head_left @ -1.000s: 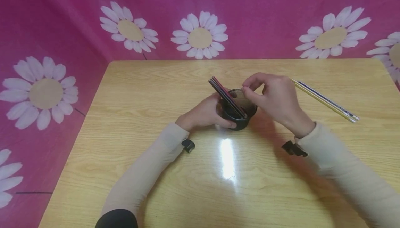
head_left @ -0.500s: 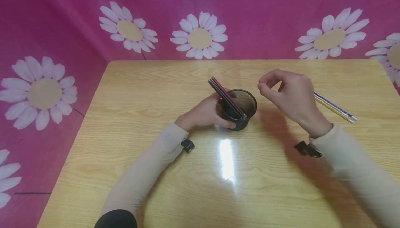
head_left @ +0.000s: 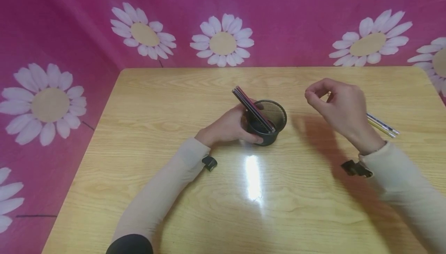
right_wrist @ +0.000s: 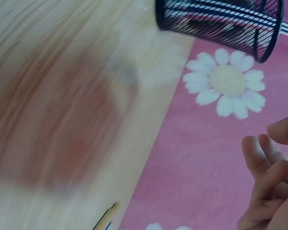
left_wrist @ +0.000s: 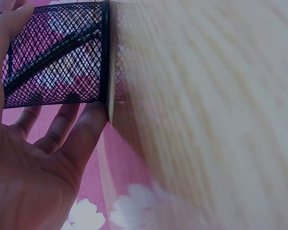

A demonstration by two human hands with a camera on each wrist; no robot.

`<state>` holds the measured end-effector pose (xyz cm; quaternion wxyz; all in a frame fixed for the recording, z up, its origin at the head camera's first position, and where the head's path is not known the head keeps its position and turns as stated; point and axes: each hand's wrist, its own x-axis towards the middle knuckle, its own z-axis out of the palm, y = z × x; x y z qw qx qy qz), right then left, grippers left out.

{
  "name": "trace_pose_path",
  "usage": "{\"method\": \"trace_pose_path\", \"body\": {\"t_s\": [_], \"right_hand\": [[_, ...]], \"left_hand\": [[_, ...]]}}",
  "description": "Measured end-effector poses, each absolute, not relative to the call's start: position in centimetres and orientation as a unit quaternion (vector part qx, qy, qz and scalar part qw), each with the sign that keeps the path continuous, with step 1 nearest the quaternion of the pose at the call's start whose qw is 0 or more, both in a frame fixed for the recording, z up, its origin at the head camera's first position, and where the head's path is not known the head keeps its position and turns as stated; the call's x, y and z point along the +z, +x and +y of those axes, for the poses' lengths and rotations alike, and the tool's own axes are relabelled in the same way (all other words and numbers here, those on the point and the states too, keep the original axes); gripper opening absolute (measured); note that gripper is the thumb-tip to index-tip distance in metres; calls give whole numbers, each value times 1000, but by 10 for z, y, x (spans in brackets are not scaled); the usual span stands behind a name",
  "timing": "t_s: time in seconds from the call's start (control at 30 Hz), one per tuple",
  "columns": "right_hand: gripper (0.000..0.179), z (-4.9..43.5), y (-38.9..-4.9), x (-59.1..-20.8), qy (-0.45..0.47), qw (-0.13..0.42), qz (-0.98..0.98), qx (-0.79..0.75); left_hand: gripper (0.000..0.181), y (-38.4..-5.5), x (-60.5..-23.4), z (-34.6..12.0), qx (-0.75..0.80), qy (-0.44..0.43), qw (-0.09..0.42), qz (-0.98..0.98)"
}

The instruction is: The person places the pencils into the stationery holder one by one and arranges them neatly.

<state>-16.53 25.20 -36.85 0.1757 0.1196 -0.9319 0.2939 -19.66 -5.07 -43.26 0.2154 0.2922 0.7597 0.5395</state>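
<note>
Mesh cup (head_left: 276, 115) gripped by the left hand (head_left: 230, 126); right hand (head_left: 343, 107) hovers near loose pencils (head_left: 382, 123), fingers loosely curled

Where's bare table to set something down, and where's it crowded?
Bare tabletop lies between the sleeves, left of the left sleeve, and along the back cloth. Crowded: the left hand grips the mesh cup of pencils; the right hand partly hides two loose pencils.

Wood-grain table (head_left: 296, 215) bearing black mesh cup (head_left: 270, 138), two pencils (head_left: 382, 128).
</note>
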Motion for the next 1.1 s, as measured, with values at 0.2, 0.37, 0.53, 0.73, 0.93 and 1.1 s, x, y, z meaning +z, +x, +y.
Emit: {"method": "trace_pose_path", "body": {"t_s": [0.2,0.37,0.53,0.73,0.93,1.1], "right_hand": [[15,273,-169,-378,97,157,-947,263],[18,292,-171,-387,85,131,-958,242],[19,308,-173,-394,77,96,-968,217],[24,328,-176,-399,55,44,-980,188],[25,341,-178,-402,37,24,-984,170],[24,347,-180,-403,30,22,-987,159]], "left_hand": [[90,-196,-432,-50,540,291,217,759],[90,-196,-432,-50,542,294,216,757],[91,-196,-432,-50,538,297,211,760],[90,-195,-434,-50,539,293,211,761],[90,-195,-434,-50,550,291,218,752],[90,-195,-433,-50,553,290,218,749]]}}
